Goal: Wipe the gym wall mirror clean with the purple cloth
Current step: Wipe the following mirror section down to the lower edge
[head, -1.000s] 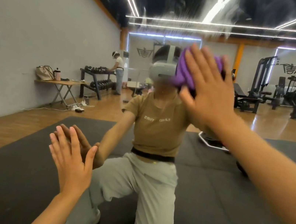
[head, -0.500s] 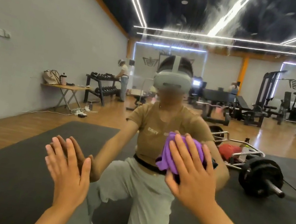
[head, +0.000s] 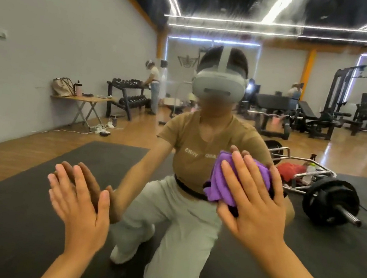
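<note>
Right hand (head: 255, 208) flat, fingers straight and spread, pressing purple cloth (head: 224, 181) against mirror (head: 52, 22); cloth bunched under the fingers and palm, sticking out left. Left hand (head: 78, 204) flat on the glass, lower left, fingers straight, holding nothing. Smears on glass up top.

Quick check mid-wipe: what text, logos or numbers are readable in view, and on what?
T-shirt reflected in the mirror: mirrored lettering, roughly "YOURS" on one side; the other word is cut off by the purple cloth.
Wall emblems: logos, no readable words.
No other text is legible.
</note>
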Tool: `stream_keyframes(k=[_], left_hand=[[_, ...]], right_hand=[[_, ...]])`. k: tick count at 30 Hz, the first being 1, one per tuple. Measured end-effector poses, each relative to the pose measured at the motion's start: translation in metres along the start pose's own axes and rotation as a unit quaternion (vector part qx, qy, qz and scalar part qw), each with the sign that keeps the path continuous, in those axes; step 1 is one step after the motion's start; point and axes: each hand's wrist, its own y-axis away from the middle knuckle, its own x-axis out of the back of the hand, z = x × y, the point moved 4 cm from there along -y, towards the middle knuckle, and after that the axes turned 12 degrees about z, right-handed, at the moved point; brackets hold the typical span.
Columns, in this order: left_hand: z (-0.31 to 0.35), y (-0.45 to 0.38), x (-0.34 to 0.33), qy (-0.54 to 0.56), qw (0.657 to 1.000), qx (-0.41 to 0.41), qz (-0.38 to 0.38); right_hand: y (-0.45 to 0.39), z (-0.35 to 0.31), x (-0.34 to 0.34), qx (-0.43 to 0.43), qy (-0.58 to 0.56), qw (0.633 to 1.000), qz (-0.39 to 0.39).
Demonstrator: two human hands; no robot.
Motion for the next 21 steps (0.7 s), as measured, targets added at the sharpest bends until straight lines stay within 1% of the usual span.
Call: stream_keyframes(k=[2,4,7,9,12,15,18,21], left_hand=[[0.001,0.001,0.0,0.01,1.0,-0.001,0.012],[0.002,0.0,0.0,0.023,1.0,-0.003,0.02],[0.0,-0.002,0.001,0.035,0.999,-0.011,0.023],[-0.002,0.001,0.0,0.041,0.998,-0.048,0.026],[-0.006,0.009,-0.003,0.045,0.993,-0.111,0.022],[-0.012,0.023,-0.007,0.056,0.987,-0.148,0.024],[-0.019,0.036,-0.013,0.059,0.986,-0.152,0.022],[-0.031,0.046,-0.022,0.059,0.991,-0.117,0.018]], right_hand=[[-0.019,0.006,0.0,-0.042,0.005,0.998,0.039],[-0.021,0.002,-0.001,-0.087,0.017,0.994,0.063],[0.008,-0.017,-0.004,-0.136,0.051,0.988,0.06],[0.039,-0.033,-0.008,-0.147,0.07,0.985,0.05],[0.088,-0.058,-0.011,-0.147,0.083,0.985,0.035],[0.133,-0.076,-0.012,-0.137,0.076,0.988,-0.005],[0.174,-0.08,-0.005,-0.101,0.071,0.99,-0.069],[0.196,-0.073,0.006,-0.06,0.07,0.989,-0.115]])
